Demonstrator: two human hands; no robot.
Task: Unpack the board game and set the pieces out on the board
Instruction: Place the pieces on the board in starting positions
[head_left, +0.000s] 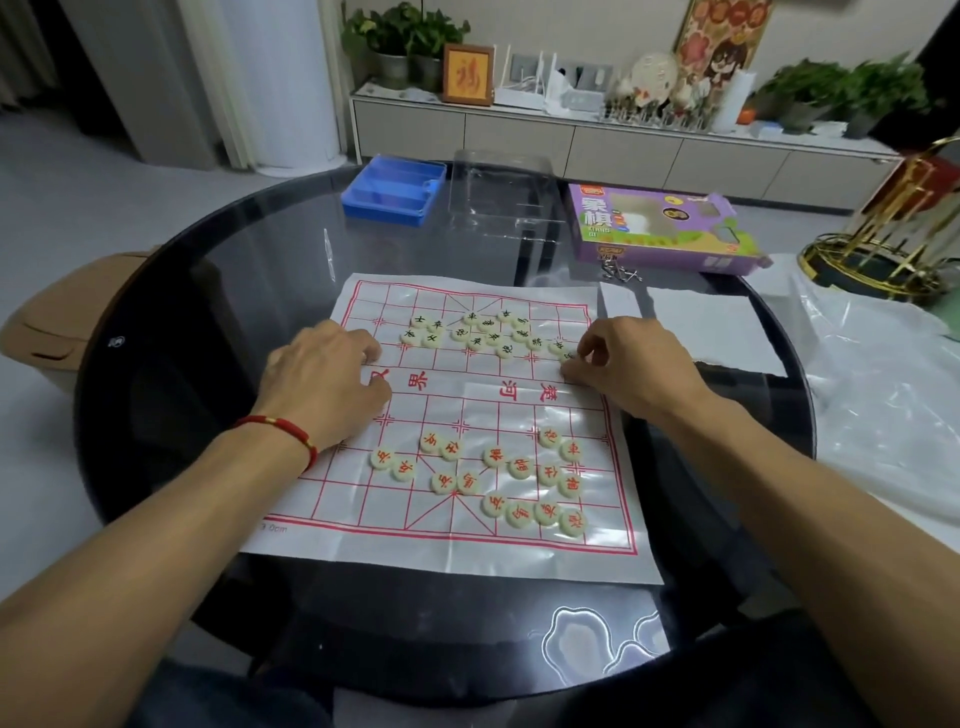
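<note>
A white plastic-sheet board (452, 540) with a red grid lies flat on the round dark glass table (171, 364). Several pale round pieces with dark characters (485, 332) lie loosely grouped on the far half. Several pale pieces with red characters (498, 475) lie scattered on the near half. My left hand (324, 379) rests on the board's left edge, fingers curled under, and whether it holds anything is hidden. My right hand (628, 364) sits at the right edge, fingertips pinching a dark-lettered piece (567, 356).
At the back of the table stand a blue plastic tray (395, 189), a clear plastic lid (501, 187) and the purple game box (662, 231). White paper (711, 322) and a clear plastic bag (883, 384) lie right. A gold stand (893, 244) stands far right.
</note>
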